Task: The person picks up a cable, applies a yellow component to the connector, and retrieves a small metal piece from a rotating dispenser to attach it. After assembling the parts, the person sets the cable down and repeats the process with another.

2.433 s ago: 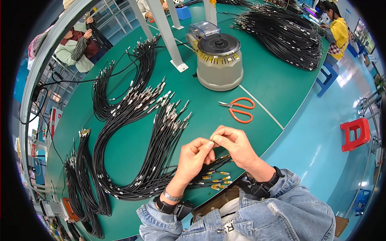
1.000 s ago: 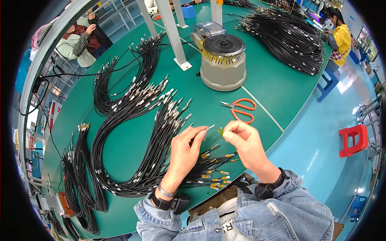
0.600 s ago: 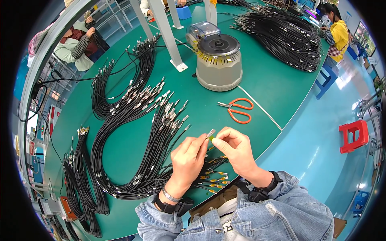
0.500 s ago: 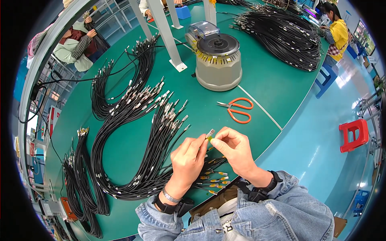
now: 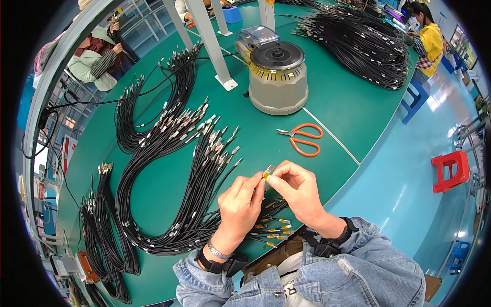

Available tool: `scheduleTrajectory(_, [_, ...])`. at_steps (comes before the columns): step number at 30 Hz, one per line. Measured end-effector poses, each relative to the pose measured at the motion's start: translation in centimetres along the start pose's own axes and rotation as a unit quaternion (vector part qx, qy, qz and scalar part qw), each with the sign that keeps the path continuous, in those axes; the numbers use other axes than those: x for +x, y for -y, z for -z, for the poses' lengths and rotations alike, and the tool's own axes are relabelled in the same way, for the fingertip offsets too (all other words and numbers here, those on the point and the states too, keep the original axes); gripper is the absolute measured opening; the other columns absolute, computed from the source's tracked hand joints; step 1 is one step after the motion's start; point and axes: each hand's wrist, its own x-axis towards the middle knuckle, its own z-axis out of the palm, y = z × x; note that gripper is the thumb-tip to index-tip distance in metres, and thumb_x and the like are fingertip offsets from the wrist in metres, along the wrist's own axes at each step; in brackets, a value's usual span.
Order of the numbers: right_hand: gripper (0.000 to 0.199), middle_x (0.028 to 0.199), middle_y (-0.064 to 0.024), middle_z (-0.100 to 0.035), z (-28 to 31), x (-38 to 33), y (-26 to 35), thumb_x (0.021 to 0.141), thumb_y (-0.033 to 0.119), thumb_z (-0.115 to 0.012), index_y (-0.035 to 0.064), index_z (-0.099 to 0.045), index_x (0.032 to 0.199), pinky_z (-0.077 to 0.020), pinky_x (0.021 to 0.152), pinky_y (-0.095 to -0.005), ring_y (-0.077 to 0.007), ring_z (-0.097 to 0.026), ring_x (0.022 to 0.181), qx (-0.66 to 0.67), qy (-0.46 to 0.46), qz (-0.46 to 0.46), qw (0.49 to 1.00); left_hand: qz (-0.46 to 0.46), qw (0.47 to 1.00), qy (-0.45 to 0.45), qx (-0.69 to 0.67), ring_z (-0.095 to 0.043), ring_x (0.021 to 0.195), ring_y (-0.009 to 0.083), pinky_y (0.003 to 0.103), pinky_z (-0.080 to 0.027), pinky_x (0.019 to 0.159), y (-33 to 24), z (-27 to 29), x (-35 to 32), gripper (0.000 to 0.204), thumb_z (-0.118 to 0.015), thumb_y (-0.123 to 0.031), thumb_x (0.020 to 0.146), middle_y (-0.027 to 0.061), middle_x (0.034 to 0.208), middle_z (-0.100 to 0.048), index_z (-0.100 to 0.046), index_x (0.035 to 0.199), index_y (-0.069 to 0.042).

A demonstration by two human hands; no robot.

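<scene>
Both my hands meet above the near part of the green table. With its fingers closed, my left hand (image 5: pixel 239 202) grips a black cable's silver metal connector (image 5: pixel 269 168), which points up and away. My right hand (image 5: pixel 300 192) pinches a small piece of yellow tape (image 5: pixel 265 174) against the base of that connector. Fingertips hide how far the tape wraps round. Under and beside my hands, several cable ends with yellow tape (image 5: pixel 279 229) fan out towards the table's near edge. A long bundle of black cables (image 5: pixel 169 233) curves away to their left.
Orange-handled scissors (image 5: pixel 305 139) lie beyond my hands. A round grey tape dispenser (image 5: pixel 278 92) stands behind them, beside a metal frame post (image 5: pixel 209 43). More black cable bundles (image 5: pixel 358 46) lie far right and left (image 5: pixel 105 230). A red stool (image 5: pixel 450 171) is on the floor; people work nearby.
The yellow tape, partly loose and greenish half a second ago, now sits closer against the connector. My hands have barely moved.
</scene>
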Motion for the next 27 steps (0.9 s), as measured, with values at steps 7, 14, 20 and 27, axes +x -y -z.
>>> scheduleTrajectory(7, [0.007, 0.082, -0.0011, -0.055, 0.12, 0.04, 0.08, 0.084, 0.004, -0.062, -0.0002, -0.057, 0.082, -0.0413, 0.069, -0.0225, -0.0074, -0.050, 0.076, -0.022, 0.011, 0.023, 0.999, -0.010, 1.000, 0.000, 0.018, -0.051, 0.047, 0.0145, 0.025, -0.040, 0.042, 0.04, -0.01, -0.07, 0.018, -0.068, 0.004, 0.073, 0.0064, 0.065, -0.056, -0.063, 0.089, -0.002])
scheduleTrajectory(14, [0.006, 0.083, -0.0024, -0.055, 0.15, 0.23, 0.12, 0.083, 0.002, -0.062, -0.0004, -0.057, 0.081, -0.0419, 0.070, -0.0236, -0.0087, -0.051, 0.076, -0.041, 0.014, 0.030, 0.999, -0.021, 0.999, 0.007, 0.026, -0.053, 0.048, 0.0160, 0.025, -0.042, 0.042, 0.10, 0.00, -0.13, 0.021, -0.068, 0.005, 0.072, 0.0069, 0.066, -0.056, -0.063, 0.091, -0.003])
scheduleTrajectory(20, [0.004, 0.083, -0.0029, -0.056, 0.47, 0.36, 0.19, 0.082, 0.001, -0.061, -0.0005, -0.057, 0.080, -0.0423, 0.072, -0.0242, -0.0092, -0.051, 0.077, -0.054, 0.019, 0.018, 0.998, -0.028, 0.999, 0.010, 0.031, -0.054, 0.048, 0.0160, 0.025, -0.042, 0.041, 0.15, -0.02, -0.09, 0.021, -0.068, 0.005, 0.072, 0.0068, 0.067, -0.057, -0.062, 0.091, -0.003])
scheduleTrajectory(27, [0.005, 0.083, -0.0032, -0.056, 0.59, 0.47, 0.38, 0.081, 0.001, -0.061, -0.0002, -0.058, 0.079, -0.0423, 0.072, -0.0242, -0.0092, -0.052, 0.078, -0.059, 0.026, 0.008, 0.998, -0.031, 0.999, 0.014, 0.031, -0.054, 0.048, 0.0152, 0.025, -0.042, 0.041, 0.40, -0.11, -0.27, 0.023, -0.068, 0.005, 0.071, 0.0066, 0.067, -0.057, -0.062, 0.093, -0.003])
